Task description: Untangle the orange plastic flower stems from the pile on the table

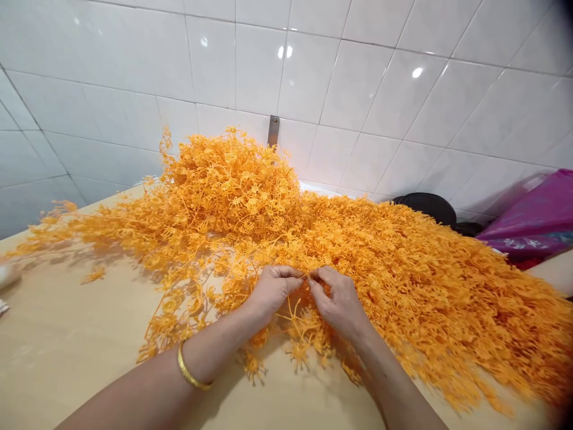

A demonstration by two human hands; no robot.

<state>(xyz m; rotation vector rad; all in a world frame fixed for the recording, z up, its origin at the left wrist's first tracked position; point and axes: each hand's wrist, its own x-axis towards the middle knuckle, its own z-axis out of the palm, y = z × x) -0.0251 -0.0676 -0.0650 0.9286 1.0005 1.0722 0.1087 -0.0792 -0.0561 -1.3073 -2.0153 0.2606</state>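
Observation:
Both my hands meet at the near edge of a big heap of orange artificial flower sprays [430,280]. My left hand [276,291], with a gold bangle [190,367] on its forearm, pinches a thin orange stem between thumb and forefinger. Fingertips of my right hand [335,295] close on the same stem, almost touching the left ones. Starry orange flower heads [299,349] hang below the hands over the table. The exact point where the fingers grip is too small to make out.
A taller mound of orange sprays [233,185] stands at the back against a white tiled wall [313,77] with a metal bracket [274,128]. Black round items [427,208] and a purple bag [532,212] lie at the right. One loose sprig [94,275] rests on the beige table [80,334].

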